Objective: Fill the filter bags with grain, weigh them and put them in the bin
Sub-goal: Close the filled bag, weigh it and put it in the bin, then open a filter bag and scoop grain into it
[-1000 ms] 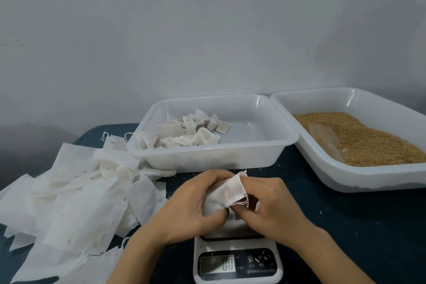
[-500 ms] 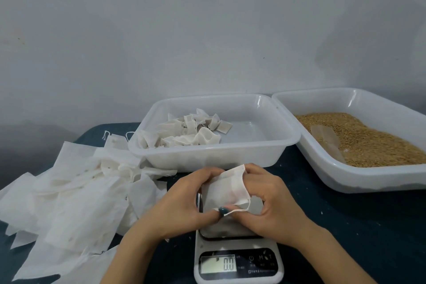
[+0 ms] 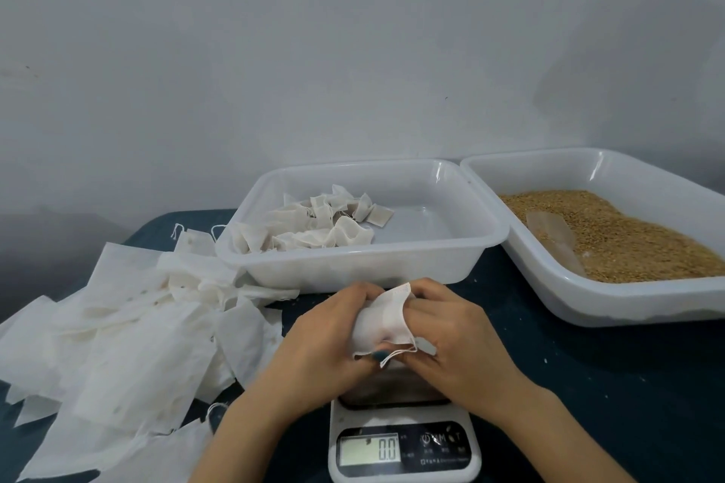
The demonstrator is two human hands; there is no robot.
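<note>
— What's the setting?
— A plain grey wall (image 3: 353,51) behind a dark blue tabletop (image 3: 588,384).
— And on it?
— At the right edge is a big white tray (image 3: 569,310) of grain (image 3: 627,239), with a clear scoop (image 3: 549,239) lying in it. Just beside it, at the far middle, stands the white bin (image 3: 353,271), with filled bags (image 3: 314,231) heaped in its left half. A loose pile of empty filter bags (image 3: 129,333) covers the left side.
— The scale?
— The scale (image 3: 408,457) sits at the near edge, centre, and its display reads 0.0.
— The hands?
— Both are over its platform. The left hand (image 3: 321,341) curls round one filter bag (image 3: 382,320), and the right hand (image 3: 455,341) pinches its other edge. Whether the bag touches the platform, I cannot tell.
</note>
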